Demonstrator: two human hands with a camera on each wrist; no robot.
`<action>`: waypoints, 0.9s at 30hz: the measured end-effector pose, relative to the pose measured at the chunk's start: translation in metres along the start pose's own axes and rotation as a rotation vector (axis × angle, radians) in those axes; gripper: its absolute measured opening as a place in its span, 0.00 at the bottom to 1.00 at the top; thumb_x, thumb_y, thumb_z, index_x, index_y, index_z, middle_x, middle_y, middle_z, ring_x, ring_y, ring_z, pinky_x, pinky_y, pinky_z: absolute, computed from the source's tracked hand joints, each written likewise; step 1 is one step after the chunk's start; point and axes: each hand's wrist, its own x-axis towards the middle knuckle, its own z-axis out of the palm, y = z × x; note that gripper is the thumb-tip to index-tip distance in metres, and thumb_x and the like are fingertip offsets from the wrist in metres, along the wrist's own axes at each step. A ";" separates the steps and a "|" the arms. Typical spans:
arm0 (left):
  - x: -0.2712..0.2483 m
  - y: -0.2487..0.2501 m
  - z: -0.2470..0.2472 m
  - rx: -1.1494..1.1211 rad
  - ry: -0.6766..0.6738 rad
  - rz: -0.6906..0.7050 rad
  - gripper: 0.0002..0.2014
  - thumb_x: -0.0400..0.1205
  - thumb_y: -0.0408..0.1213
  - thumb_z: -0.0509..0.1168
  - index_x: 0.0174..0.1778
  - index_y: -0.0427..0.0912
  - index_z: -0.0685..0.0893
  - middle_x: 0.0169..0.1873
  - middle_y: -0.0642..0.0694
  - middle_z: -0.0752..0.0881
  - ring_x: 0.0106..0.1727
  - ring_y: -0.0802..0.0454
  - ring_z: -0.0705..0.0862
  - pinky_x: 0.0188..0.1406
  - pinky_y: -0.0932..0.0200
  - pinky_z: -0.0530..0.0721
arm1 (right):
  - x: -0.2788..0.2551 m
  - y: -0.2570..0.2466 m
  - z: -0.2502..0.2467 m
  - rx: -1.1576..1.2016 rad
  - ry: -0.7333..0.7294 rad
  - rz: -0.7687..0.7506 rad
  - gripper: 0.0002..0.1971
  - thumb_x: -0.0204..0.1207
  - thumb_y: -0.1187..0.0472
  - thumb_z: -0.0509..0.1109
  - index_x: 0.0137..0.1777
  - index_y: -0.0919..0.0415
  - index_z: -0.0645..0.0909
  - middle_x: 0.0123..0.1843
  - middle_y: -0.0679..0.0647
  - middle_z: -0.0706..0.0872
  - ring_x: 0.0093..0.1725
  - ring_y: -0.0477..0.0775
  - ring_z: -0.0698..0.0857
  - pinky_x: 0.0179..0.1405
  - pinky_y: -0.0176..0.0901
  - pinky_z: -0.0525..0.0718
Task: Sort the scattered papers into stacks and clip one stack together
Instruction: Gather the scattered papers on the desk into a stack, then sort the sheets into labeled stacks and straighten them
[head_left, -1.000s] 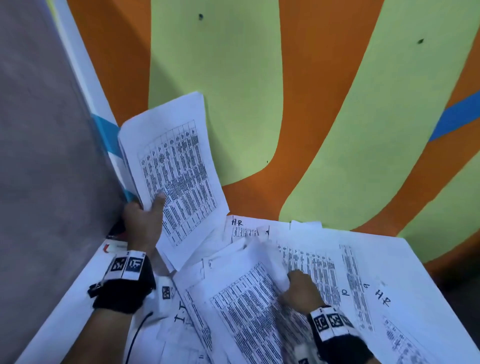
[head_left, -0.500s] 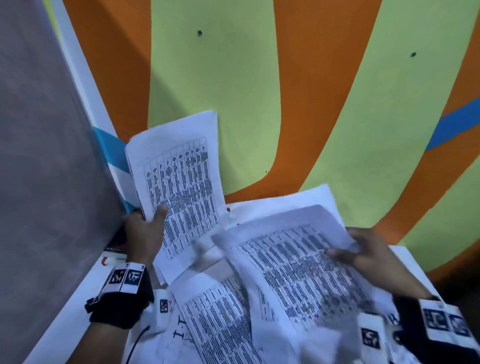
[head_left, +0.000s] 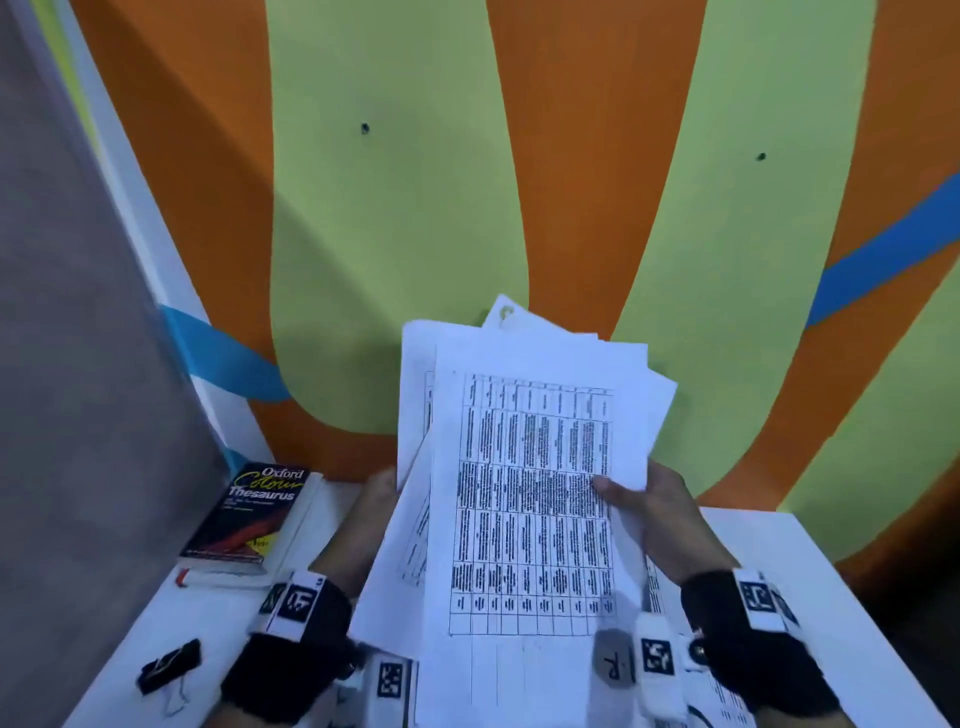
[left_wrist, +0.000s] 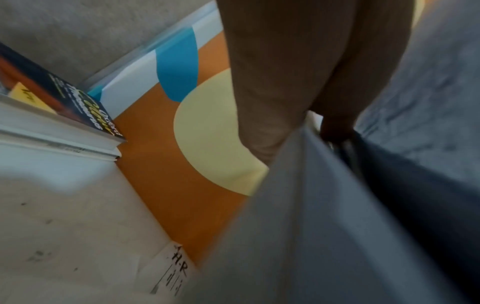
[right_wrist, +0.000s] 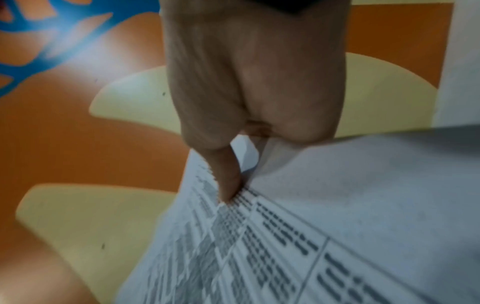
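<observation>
Both hands hold one stack of printed papers (head_left: 524, 467) upright above the white table (head_left: 789, 566). The top sheet carries a dense black table. My left hand (head_left: 374, 514) grips the stack's left edge, its fingers hidden behind the sheets. My right hand (head_left: 654, 509) pinches the right edge, thumb on the front; in the right wrist view the thumb (right_wrist: 228, 181) presses on the printed sheet (right_wrist: 311, 236). In the left wrist view the stack (left_wrist: 324, 216) fills the right side, blurred. A black binder clip (head_left: 169, 667) lies on the table at the front left.
A dark Oxford thesaurus (head_left: 254, 514) lies on another book by the left wall. More printed sheets (head_left: 727, 696) lie on the table under my right wrist, and one marked "HR" (left_wrist: 179, 267) shows in the left wrist view. An orange and green wall (head_left: 519, 182) stands behind.
My right hand lifted sheets off the table and brought them onto the ones my left hand held. Both hands now hold one joined stack in the middle.
</observation>
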 end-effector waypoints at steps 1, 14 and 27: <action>0.006 -0.007 -0.006 -0.023 0.030 -0.042 0.20 0.84 0.53 0.56 0.41 0.48 0.90 0.37 0.47 0.91 0.41 0.46 0.89 0.38 0.58 0.85 | 0.002 0.004 0.002 0.013 0.034 -0.026 0.17 0.71 0.71 0.74 0.60 0.73 0.79 0.54 0.59 0.89 0.47 0.53 0.88 0.39 0.29 0.84; 0.024 -0.024 0.012 0.355 0.111 0.359 0.20 0.78 0.35 0.70 0.62 0.55 0.73 0.55 0.67 0.81 0.54 0.81 0.80 0.53 0.77 0.79 | -0.013 0.005 0.017 -0.138 0.185 -0.385 0.23 0.72 0.66 0.76 0.66 0.64 0.74 0.55 0.53 0.87 0.54 0.40 0.86 0.49 0.24 0.82; 0.030 -0.026 0.032 0.332 0.387 0.483 0.22 0.79 0.29 0.68 0.69 0.37 0.70 0.53 0.41 0.82 0.48 0.60 0.80 0.44 0.83 0.71 | -0.020 0.017 0.018 -0.153 0.281 -0.434 0.19 0.77 0.70 0.70 0.64 0.63 0.68 0.48 0.42 0.81 0.43 0.26 0.81 0.43 0.25 0.78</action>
